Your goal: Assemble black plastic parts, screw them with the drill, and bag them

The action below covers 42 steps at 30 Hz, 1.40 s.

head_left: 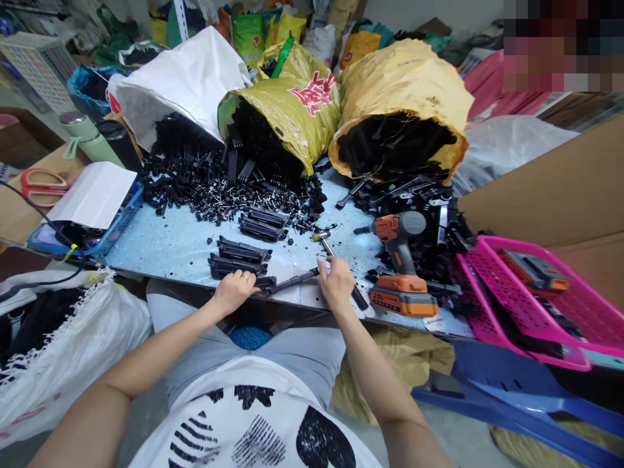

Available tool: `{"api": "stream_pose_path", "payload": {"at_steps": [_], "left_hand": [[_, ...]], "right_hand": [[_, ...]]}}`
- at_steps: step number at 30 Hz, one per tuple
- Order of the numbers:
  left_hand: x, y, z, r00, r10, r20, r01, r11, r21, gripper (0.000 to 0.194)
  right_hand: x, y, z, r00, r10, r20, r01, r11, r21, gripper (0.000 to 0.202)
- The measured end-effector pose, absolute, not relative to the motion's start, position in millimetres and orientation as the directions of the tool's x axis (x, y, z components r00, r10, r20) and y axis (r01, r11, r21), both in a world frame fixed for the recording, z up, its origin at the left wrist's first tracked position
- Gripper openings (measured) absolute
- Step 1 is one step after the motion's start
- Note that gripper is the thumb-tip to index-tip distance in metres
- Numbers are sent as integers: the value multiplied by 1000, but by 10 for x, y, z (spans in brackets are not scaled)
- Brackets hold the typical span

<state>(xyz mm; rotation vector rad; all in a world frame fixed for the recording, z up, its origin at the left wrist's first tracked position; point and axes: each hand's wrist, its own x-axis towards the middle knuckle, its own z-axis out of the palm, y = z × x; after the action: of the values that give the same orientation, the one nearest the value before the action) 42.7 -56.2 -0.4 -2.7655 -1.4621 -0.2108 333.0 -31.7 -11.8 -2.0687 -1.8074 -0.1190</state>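
My left hand point(235, 290) is closed at the table's front edge, its fingers on the end of a short black plastic piece. From there a long, thin black plastic bar point(295, 279) slants up to my right hand point(337, 283), which pinches its far end. Just behind my right fingers lies a small hammer point(325, 242) with a brassy head. A loose black strip point(359, 298) rests beside my right wrist. Stacked black assembled bars point(238, 257) lie behind my left hand, with another group point(263, 224) farther back. What my left fingertips cover is partly hidden.
An orange cordless drill point(400, 260) stands on its battery to the right. Pink baskets point(536, 292) occupy the right end. White point(190, 84), olive point(292, 110) and yellow point(404, 91) sacks spill black parts and screws point(244, 198). Red scissors point(43, 187) lie left.
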Motion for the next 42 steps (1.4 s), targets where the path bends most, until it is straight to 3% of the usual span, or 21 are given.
{"api": "stream_pose_path", "payload": {"at_steps": [3, 5, 7, 10, 13, 15, 19, 21, 26, 28, 29, 32, 34, 38, 42], "left_hand": [[403, -374, -1, 529, 837, 140, 843, -537, 30, 29], [421, -346, -29, 538, 828, 156, 836, -548, 23, 31], [452, -376, -71, 554, 816, 166, 826, -563, 9, 36], [494, -440, -124, 538, 825, 172, 838, -545, -5, 40], [524, -460, -141, 521, 837, 171, 849, -528, -1, 40], [538, -460, -133, 512, 842, 171, 853, -521, 15, 40], [538, -477, -88, 497, 851, 168, 858, -511, 50, 40], [528, -484, -58, 504, 848, 167, 853, -519, 62, 40], [553, -431, 34, 455, 881, 131, 883, -465, 65, 38], [593, -411, 74, 467, 877, 113, 879, -474, 46, 32], [617, -412, 92, 481, 869, 111, 872, -488, 40, 29], [689, -473, 134, 504, 856, 112, 858, -511, 46, 26], [722, -550, 154, 488, 867, 103, 867, -495, 57, 24], [705, -655, 215, 418, 906, 66, 899, -423, 116, 19], [541, -497, 326, 445, 891, -96, 849, -385, 362, 19]], "right_hand": [[3477, -260, -100, 244, 941, 233, 970, -233, -72, 36], [3564, -242, -72, 267, 956, 125, 964, -264, -34, 32], [3603, -266, 18, 269, 962, 45, 960, -264, -98, 32], [3522, -426, 341, 172, 985, -25, 932, -171, -320, 36], [3263, -699, 747, -11, 1000, 29, 876, 24, -482, 36], [3049, -871, 898, -73, 995, 61, 868, 94, -487, 37], [2842, -998, 797, -194, 974, -116, 927, 144, -347, 36], [2944, -935, 685, -169, 971, -169, 953, 117, -278, 36], [3395, -626, 593, 103, 995, -18, 993, -104, -55, 37], [3389, -511, 579, 11, 994, 105, 1000, -11, -2, 37], [3323, -456, 562, -114, 982, 149, 993, 115, 4, 39], [2976, -280, 474, -578, 807, 121, 813, 582, -2, 37], [2751, -143, 407, -760, 649, 23, 649, 760, -11, 30], [2574, 84, 329, -916, 399, -44, 399, 917, -3, 29], [2605, 120, 376, -986, 166, -25, 163, 983, 80, 26]]}}
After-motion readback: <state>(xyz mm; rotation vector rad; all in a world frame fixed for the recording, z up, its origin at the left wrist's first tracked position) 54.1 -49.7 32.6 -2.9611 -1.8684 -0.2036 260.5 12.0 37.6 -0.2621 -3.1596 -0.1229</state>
